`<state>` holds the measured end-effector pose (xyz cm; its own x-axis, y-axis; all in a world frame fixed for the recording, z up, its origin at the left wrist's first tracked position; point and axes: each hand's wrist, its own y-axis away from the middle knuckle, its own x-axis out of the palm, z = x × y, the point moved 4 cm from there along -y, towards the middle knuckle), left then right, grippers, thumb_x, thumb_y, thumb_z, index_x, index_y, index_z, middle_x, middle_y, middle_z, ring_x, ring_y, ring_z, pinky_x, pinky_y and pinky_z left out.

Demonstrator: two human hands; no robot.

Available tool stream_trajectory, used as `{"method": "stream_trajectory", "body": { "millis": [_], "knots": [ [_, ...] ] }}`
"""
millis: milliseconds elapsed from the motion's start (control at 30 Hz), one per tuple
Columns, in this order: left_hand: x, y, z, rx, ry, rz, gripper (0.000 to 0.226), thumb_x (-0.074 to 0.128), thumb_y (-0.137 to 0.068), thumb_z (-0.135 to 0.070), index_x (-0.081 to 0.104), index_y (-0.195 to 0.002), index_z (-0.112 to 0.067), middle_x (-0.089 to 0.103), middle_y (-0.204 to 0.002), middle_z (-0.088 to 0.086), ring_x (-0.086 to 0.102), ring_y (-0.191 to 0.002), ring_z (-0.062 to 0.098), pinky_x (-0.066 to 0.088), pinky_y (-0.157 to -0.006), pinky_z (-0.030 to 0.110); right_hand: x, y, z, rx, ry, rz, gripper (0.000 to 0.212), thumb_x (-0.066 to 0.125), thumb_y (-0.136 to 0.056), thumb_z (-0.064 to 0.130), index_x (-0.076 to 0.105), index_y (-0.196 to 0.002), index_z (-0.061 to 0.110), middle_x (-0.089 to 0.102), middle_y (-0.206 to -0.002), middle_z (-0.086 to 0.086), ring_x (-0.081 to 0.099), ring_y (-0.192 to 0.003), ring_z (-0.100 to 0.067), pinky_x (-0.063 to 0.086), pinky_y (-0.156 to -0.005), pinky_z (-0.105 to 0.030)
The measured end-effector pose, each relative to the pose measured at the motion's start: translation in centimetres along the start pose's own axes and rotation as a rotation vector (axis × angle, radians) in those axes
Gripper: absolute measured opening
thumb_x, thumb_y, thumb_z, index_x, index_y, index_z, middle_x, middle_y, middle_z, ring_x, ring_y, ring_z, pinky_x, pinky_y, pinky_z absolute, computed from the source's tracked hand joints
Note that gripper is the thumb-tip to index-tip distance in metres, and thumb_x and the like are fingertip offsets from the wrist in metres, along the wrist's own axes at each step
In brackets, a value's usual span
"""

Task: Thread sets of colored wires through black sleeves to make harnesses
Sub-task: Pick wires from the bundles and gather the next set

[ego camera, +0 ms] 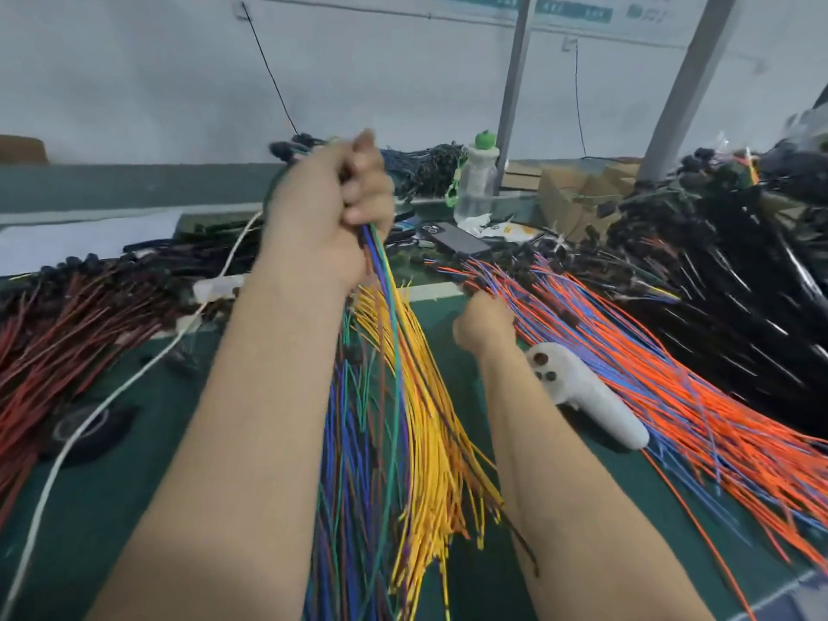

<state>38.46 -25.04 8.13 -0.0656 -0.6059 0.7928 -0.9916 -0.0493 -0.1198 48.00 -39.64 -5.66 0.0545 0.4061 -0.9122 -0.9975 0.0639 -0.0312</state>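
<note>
My left hand is raised above the table and grips a set of colored wires, blue, green, brown and yellow, that hang down from the fist. Black ends of the set stick out past the fist at the top. My right hand is lower, its fingers curled at the edge of the orange and blue wire pile; what it holds is hidden. Yellow wires and blue-green wires lie fanned on the green table between my forearms. Black sleeves are heaped at the right.
A red-brown wire pile lies at the left, crossed by a white cable. A roll of black tape sits near it. A white controller lies by my right forearm. A phone, a bottle and cardboard boxes stand behind.
</note>
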Motion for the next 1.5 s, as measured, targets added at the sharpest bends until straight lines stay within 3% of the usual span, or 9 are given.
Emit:
{"method": "stream_trajectory", "body": {
  "millis": [467,633,800,900,967,1067,1200,1300,1500],
  "knots": [
    [-4.1,-2.1,3.9,-0.138,-0.266,-0.182,0.022,0.036,-0.1,-0.01,0.051,-0.084,-0.009,0.049,-0.047,-0.005,0.029,-0.031,0.0,0.02,-0.028,0.009,0.9,-2.7,-1.6,0.221,0.03,-0.171,0.044,0.053,-0.091,0.015,0.042,-0.133,0.006,0.039,-0.143,-0.021,0.038,-0.131,-0.036,0.032,-0.104,-0.042],
    [-5.5,-2.4,4.2,-0.059,-0.485,-0.242,0.022,0.035,-0.101,-0.009,0.052,-0.087,-0.007,0.067,-0.058,0.002,0.055,-0.043,0.005,0.045,-0.041,0.014,0.7,-2.5,0.1,0.078,0.05,-0.278,0.033,0.048,-0.094,0.012,0.046,-0.125,0.004,0.053,-0.131,-0.017,0.047,-0.123,-0.035,0.038,-0.097,-0.039],
    [-6.9,-2.9,4.7,0.057,-0.749,-0.346,0.027,0.035,-0.103,-0.013,0.056,-0.085,-0.015,0.064,-0.106,0.007,0.063,-0.097,0.016,0.049,-0.09,0.035,-4.4,-1.8,7.3,-0.237,-0.76,-0.303,0.023,0.049,-0.097,0.013,0.053,-0.116,0.001,0.062,-0.112,-0.013,0.057,-0.101,-0.025,0.04,-0.084,-0.031],
    [-6.7,-3.1,4.7,0.074,-0.669,-0.332,0.025,0.036,-0.102,-0.013,0.055,-0.086,-0.018,0.066,-0.086,0.001,0.063,-0.071,0.007,0.048,-0.07,0.024,-6.6,-0.7,11.7,-0.296,-1.185,-0.079,0.007,0.049,-0.095,0.007,0.055,-0.091,0.006,0.053,-0.072,-0.004,0.047,-0.06,-0.014,0.039,-0.055,-0.023],
    [-6.4,-2.9,4.7,0.056,-0.57,-0.302,0.025,0.038,-0.102,-0.013,0.055,-0.083,-0.017,0.064,-0.062,-0.005,0.06,-0.053,0.005,0.05,-0.06,0.022,-7.2,-0.2,13.4,-0.27,-1.352,0.014,0.022,0.046,-0.095,0.002,0.049,-0.076,0.012,0.04,-0.06,-0.002,0.036,-0.048,-0.013,0.028,-0.046,-0.022],
    [-6.0,-2.4,3.7,0.099,-0.479,-0.285,0.03,0.034,-0.103,-0.011,0.05,-0.078,-0.012,0.047,-0.045,-0.006,0.048,-0.037,0.006,0.043,-0.044,0.017,-7.6,0.6,14.2,-0.2,-1.482,0.072,0.008,0.046,-0.095,-0.002,0.05,-0.095,0.005,0.045,-0.066,-0.007,0.043,-0.05,-0.015,0.036,-0.051,-0.025],
    [-5.8,-2.1,-0.7,0.217,-0.145,-0.285,0.031,0.031,-0.104,-0.015,0.042,-0.076,-0.011,0.034,-0.041,-0.008,0.034,-0.032,0.003,0.031,-0.035,0.013,-7.3,2.6,12.8,-0.313,-0.842,0.098,0.04,0.048,-0.099,0.035,0.06,-0.113,-0.001,0.066,-0.106,-0.019,0.066,-0.089,-0.027,0.051,-0.086,-0.042],
    [-5.6,-1.8,-4.4,0.292,-0.015,-0.269,0.032,0.029,-0.105,-0.016,0.041,-0.076,-0.01,0.034,-0.039,-0.007,0.033,-0.031,0.004,0.031,-0.033,0.013,-4.8,7.1,11.7,-0.448,-0.691,0.473,0.047,0.039,-0.1,0.047,0.064,-0.091,0.007,0.064,-0.077,-0.005,0.055,-0.064,-0.014,0.046,-0.068,-0.03],
    [-5.9,0.6,-4.2,0.291,-0.428,-0.338,0.026,0.031,-0.104,-0.019,0.045,-0.082,-0.014,0.042,-0.039,-0.009,0.056,-0.039,0.005,0.042,-0.043,0.016,-3.7,11.8,13.8,-0.609,-0.66,0.242,0.044,0.038,-0.104,0.031,0.06,-0.08,0.0,0.057,-0.066,-0.005,0.046,-0.053,-0.008,0.039,-0.051,-0.023]
  ]
}}
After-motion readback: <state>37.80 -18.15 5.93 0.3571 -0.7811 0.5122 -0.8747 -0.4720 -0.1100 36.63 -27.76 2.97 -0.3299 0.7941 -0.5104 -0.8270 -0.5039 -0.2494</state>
